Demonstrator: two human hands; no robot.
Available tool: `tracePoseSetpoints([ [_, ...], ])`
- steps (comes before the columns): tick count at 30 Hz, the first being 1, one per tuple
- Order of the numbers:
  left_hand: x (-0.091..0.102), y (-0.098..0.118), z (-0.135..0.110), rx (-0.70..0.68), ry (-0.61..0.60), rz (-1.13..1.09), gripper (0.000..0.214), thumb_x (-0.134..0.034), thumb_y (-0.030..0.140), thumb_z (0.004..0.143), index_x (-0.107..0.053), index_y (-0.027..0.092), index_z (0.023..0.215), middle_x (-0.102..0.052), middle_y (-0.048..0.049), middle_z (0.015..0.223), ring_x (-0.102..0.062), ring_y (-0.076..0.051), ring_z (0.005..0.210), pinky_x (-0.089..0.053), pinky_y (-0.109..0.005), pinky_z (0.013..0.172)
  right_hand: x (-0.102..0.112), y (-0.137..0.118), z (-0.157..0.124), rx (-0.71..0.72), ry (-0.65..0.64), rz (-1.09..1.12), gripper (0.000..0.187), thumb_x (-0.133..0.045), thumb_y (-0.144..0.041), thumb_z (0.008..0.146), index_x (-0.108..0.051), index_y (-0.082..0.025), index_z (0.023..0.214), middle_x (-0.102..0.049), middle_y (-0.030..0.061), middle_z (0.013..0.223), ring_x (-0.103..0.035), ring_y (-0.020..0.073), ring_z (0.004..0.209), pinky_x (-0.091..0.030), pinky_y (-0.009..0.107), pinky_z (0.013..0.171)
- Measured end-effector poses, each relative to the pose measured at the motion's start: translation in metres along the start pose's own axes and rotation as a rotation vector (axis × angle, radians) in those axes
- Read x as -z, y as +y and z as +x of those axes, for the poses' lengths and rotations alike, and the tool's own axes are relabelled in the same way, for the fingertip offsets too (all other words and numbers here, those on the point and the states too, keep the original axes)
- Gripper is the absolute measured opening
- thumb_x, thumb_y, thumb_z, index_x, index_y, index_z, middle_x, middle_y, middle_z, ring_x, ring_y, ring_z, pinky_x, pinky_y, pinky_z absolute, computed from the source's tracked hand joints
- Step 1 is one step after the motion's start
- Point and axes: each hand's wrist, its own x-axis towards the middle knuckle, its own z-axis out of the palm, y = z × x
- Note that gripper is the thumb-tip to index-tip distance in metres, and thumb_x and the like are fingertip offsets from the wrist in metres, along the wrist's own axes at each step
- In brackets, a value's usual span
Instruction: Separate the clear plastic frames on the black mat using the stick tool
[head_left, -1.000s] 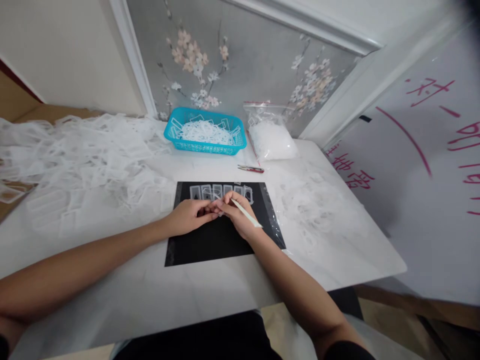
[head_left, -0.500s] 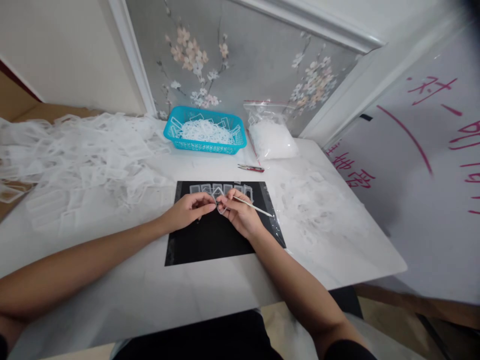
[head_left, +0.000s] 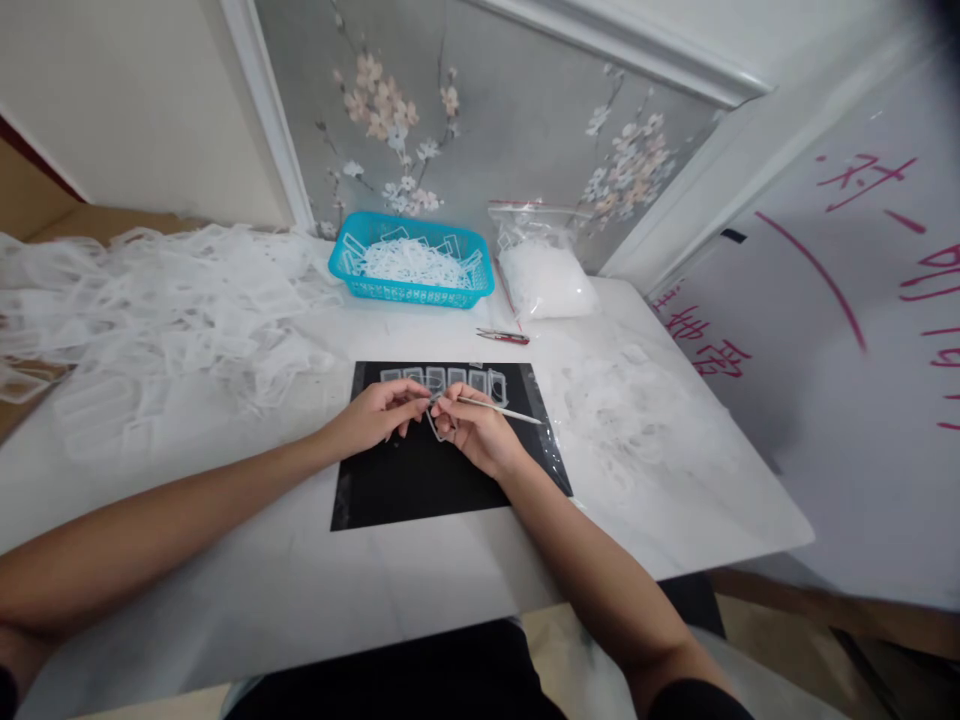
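Observation:
Over a black mat [head_left: 420, 495], my two hands meet around one small translucent rectangular frame [head_left: 436, 428]. The fingertips of my left hand [head_left: 381, 412] pinch its upper end. My right hand [head_left: 480, 428] is closed on the same frame and also carries a thin white stick with a pointed end [head_left: 514, 413], which sticks out to the right between thumb and forefinger. Behind my fingers, several similar translucent frames [head_left: 478, 382] lie in a row along the mat's far part. Fingers hide part of the held frame.
A blue basket [head_left: 412, 292] of white strips and frames stands at the back, beside a clear zip bag [head_left: 547, 280] of white pieces. Red-handled thread snips [head_left: 502, 337] lie before them. Heaped translucent frames [head_left: 187, 300] cover the left; scattered translucent scraps [head_left: 630, 410] lie right.
The held frame has turned and now hangs lower between my fingers. The white stick in my right hand has swung to a flatter angle.

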Motion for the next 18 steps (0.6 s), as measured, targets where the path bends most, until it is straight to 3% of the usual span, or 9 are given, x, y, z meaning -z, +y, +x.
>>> tracePoseSetpoints([
  [3, -0.001, 0.004, -0.001, -0.005, -0.038, 0.022, 0.031, -0.059, 0.046, 0.092, -0.066, 0.015, 0.094, -0.058, 0.0021, 0.064, -0.053, -0.008, 0.052, -0.040, -0.016, 0.046, 0.001, 0.000, 0.001, 0.012, 0.022, -0.007, 0.026, -0.081, -0.024, 0.073, -0.055, -0.020, 0.075, -0.067, -0.0023, 0.071, -0.051, 0.0076, 0.055, -0.041, 0.021, 0.056],
  [7, 0.000, 0.004, -0.002, -0.011, -0.026, 0.016, 0.031, -0.059, 0.045, 0.092, -0.064, 0.015, 0.087, -0.056, 0.0028, 0.062, -0.052, -0.007, 0.051, -0.039, -0.016, 0.045, 0.000, 0.000, 0.001, 0.042, 0.085, -0.118, 0.028, -0.079, -0.030, 0.073, -0.053, -0.020, 0.074, -0.068, -0.0016, 0.073, -0.053, 0.0082, 0.057, -0.041, 0.022, 0.059],
  [10, 0.001, 0.001, -0.002, -0.013, -0.016, 0.018, 0.034, -0.059, 0.048, 0.092, -0.063, 0.015, 0.085, -0.055, 0.0032, 0.058, -0.051, -0.007, 0.049, -0.038, -0.016, 0.044, -0.001, -0.001, 0.000, 0.174, 0.178, -0.443, 0.030, -0.075, -0.037, 0.076, -0.051, -0.021, 0.073, -0.064, -0.0025, 0.068, -0.058, 0.0122, 0.062, -0.046, 0.026, 0.065],
  [13, 0.002, 0.000, -0.002, -0.013, 0.026, 0.009, 0.035, -0.059, 0.050, 0.092, -0.062, 0.015, 0.086, -0.055, 0.0039, 0.057, -0.048, -0.007, 0.045, -0.037, -0.016, 0.043, -0.003, -0.003, -0.004, 0.364, 0.253, -0.750, 0.028, -0.072, -0.039, 0.080, -0.050, -0.022, 0.073, -0.069, 0.0016, 0.081, -0.064, 0.0173, 0.076, -0.050, 0.032, 0.076],
  [16, 0.001, 0.003, -0.004, -0.033, 0.072, 0.007, 0.036, -0.058, 0.050, 0.093, -0.062, 0.015, 0.087, -0.054, 0.0045, 0.055, -0.046, -0.006, 0.043, -0.036, -0.017, 0.042, -0.007, -0.008, -0.009, 0.468, 0.276, -0.864, 0.025, -0.068, -0.038, 0.083, -0.050, -0.023, 0.076, -0.072, 0.0058, 0.098, -0.067, 0.0208, 0.094, -0.050, 0.036, 0.088],
  [18, -0.001, 0.006, -0.007, -0.053, 0.095, 0.018, 0.035, -0.058, 0.050, 0.093, -0.062, 0.016, 0.085, -0.054, 0.0046, 0.055, -0.047, -0.007, 0.044, -0.036, -0.017, 0.043, -0.010, -0.009, -0.013, 0.505, 0.252, -0.953, 0.024, -0.067, -0.037, 0.085, -0.049, -0.023, 0.077, -0.072, 0.0056, 0.097, -0.068, 0.0208, 0.092, -0.050, 0.036, 0.087],
])
